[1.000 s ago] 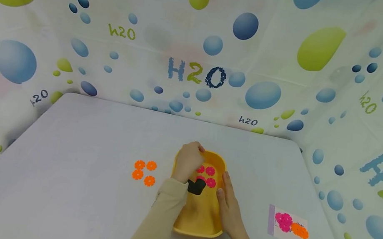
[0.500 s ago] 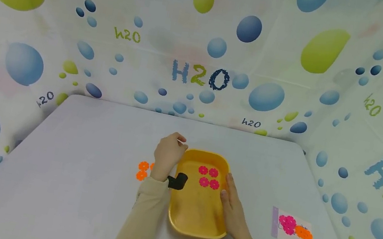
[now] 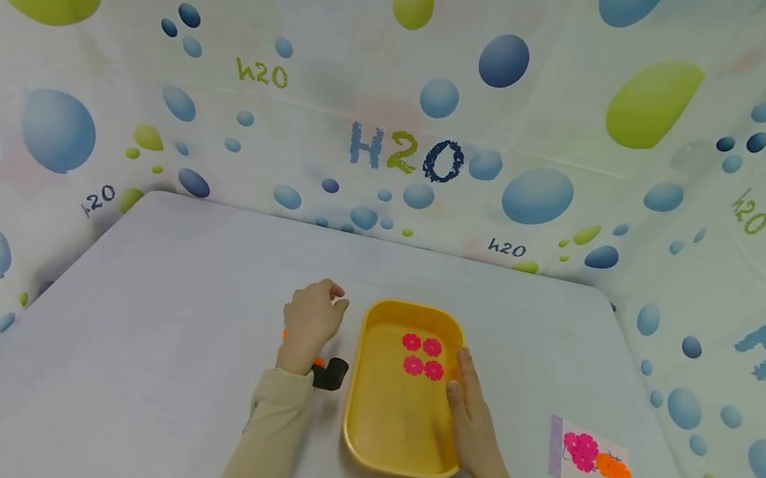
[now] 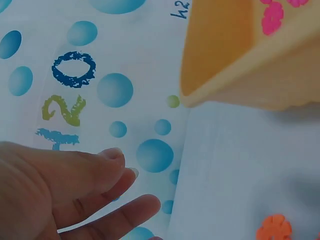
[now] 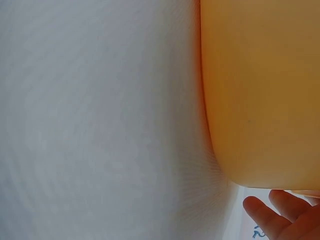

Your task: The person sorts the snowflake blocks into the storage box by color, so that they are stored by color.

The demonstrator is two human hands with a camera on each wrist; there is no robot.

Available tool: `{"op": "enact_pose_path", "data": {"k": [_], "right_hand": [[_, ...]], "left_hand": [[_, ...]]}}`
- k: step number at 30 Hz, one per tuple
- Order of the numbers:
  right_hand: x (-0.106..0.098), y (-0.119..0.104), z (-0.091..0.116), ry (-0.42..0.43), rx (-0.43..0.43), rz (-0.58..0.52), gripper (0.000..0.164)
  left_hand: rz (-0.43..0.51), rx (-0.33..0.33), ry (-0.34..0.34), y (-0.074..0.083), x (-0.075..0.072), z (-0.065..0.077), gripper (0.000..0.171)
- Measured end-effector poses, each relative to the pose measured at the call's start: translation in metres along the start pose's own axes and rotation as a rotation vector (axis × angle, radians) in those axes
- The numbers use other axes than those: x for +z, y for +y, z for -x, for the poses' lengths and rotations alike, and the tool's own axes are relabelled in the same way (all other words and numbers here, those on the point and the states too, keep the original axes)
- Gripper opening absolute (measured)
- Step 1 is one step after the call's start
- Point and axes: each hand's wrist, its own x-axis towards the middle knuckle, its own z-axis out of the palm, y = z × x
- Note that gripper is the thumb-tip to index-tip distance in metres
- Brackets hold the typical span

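My left hand (image 3: 310, 321) hovers to the left of the yellow tray (image 3: 388, 434), over the orange flower-shaped pieces (image 4: 274, 229), which it mostly hides in the head view. Its fingers are loosely bent with nothing between them, as the left wrist view shows. Inside the tray, toward its far end, several pink flower-shaped pieces (image 3: 412, 365) lie in a small group. Along the tray's right rim rests my right hand (image 3: 476, 428), its fingers extended against the side wall. The right wrist view shows those fingers (image 5: 265, 215) at the tray's corner.
A card (image 3: 592, 462) with a purple edge, picturing a pink and an orange shape, lies to the right on the white table (image 3: 178, 374). Behind and beside the table hangs a sheet (image 3: 342, 29) printed with blue and green drops.
My left hand has moved out of the tray to the left, over the orange pieces. The pink pieces stay in the tray, and my right hand stays at its rim.
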Motion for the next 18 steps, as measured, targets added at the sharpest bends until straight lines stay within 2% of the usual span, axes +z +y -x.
{"op": "enact_pose_path", "data": {"k": [8, 18], "right_hand": [[0.002, 0.003, 0.001, -0.015, 0.021, -0.004, 0.059], [0.000, 0.002, 0.001, -0.008, 0.017, -0.001, 0.057]], "left_hand": [[-0.064, -0.072, -0.004, -0.015, 0.002, 0.001, 0.027], [-0.076, -0.080, -0.003, -0.029, 0.010, 0.004, 0.025]]}}
